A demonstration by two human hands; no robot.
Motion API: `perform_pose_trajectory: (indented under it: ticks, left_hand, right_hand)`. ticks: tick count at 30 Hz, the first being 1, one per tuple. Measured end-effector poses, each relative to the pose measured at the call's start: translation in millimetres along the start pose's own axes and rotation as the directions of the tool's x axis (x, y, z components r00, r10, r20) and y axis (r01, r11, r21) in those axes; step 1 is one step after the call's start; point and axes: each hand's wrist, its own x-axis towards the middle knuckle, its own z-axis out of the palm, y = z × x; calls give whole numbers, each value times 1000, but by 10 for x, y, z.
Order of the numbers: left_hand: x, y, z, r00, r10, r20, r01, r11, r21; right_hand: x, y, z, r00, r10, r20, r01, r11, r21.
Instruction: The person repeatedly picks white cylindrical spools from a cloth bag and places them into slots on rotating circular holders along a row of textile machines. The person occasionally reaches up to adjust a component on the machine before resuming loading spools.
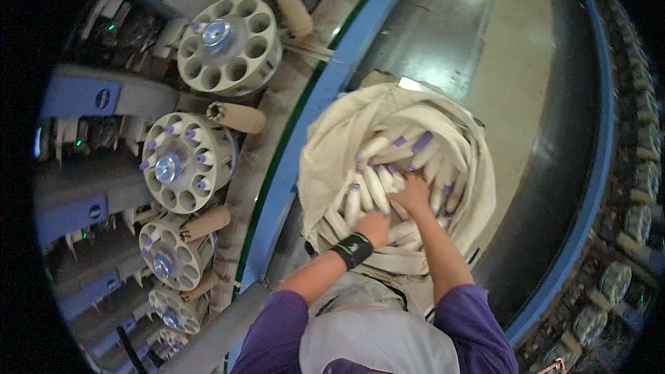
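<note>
A cream cloth sack (325, 138) stands in front of me, its mouth wide and its rim folded. White yarn bobbins (447, 166) with purple tube ends lie in it at many angles. My left hand (374, 228), below a black wristband (353, 250), is closed at the sack's near left side. Several white bobbins (375, 190) fan out from its fingers. Deeper in, my right hand (414, 194) reaches among the bobbins near the middle. Its thumb points left, while the other fingertips are hidden among the bobbins.
Along the left runs a winding machine with round bobbin magazines (188, 164), some pockets holding bobbins. Brown cones (239, 118) lie beside them. A blue rail (294, 145) edges the machine. Another machine row (644, 166) curves along the right, beyond the grey floor (509, 118).
</note>
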Motion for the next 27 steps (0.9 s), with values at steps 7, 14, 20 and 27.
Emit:
perform_pose_trajectory:
  ticks: [7, 14, 20, 27]
  left_hand:
    - [297, 299, 756, 966, -96, 240, 112, 992, -52]
    - [95, 567, 466, 963, 239, -122, -267, 899, -349]
    - [-415, 716, -1363, 867, -439, -238, -231, 71, -970]
    - [-1374, -263, -682, 936, -349, -51, -216, -454, -864]
  right_hand:
    - [-20, 70, 26, 973, -160, 165, 124, 970, 208]
    - [-25, 51, -413, 964, -213, 159, 151, 931, 331]
    - [-156, 111, -1435, 993, -105, -47, 106, 669, 736]
    - [-525, -971, -1439, 961, -267, -68, 193, 477, 857]
